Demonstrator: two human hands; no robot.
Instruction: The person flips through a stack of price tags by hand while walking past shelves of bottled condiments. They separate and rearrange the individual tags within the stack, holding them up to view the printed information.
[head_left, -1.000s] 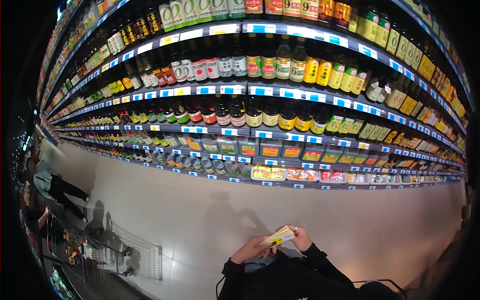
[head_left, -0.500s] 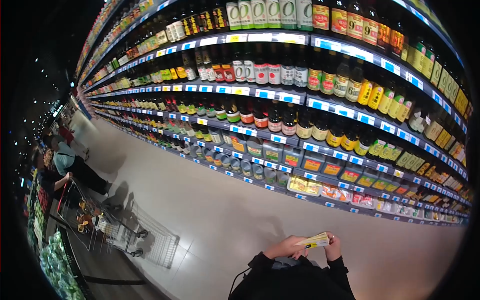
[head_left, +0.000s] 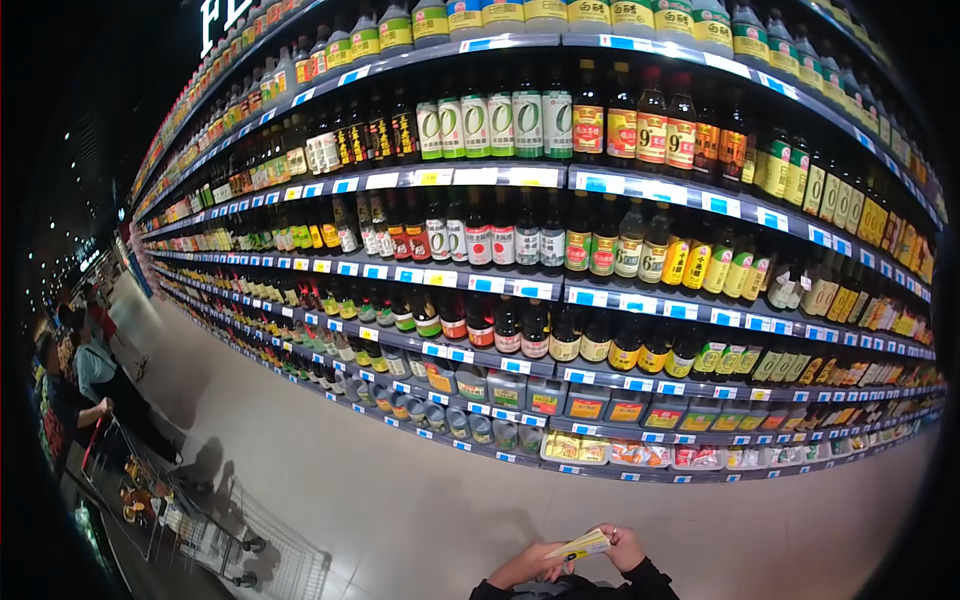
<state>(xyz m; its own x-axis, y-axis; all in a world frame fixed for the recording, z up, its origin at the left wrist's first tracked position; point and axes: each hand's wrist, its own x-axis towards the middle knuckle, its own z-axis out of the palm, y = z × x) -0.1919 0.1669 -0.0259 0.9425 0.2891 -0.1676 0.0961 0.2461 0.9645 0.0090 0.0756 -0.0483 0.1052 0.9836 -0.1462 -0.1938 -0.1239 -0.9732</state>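
Observation:
A small stack of yellow and white cards or slips is held low in front of my body, fanned slightly. My left hand is closed round its left end. My right hand pinches the right end between thumb and fingers. Both hands stay over the floor, apart from the shelves. Beyond them stand shelves of dark sauce bottles, with blue and white price labels along the shelf edges.
At the lower left is a shopping cart holding goods, with a person in a light top and another in dark clothes beside it. Plastic jugs and packets fill the lower shelves. Pale floor lies between.
The view has tilted up, so the shelves appear lower and an upper row of bottles shows. My hands and the cards sit lower in the picture, still held together.

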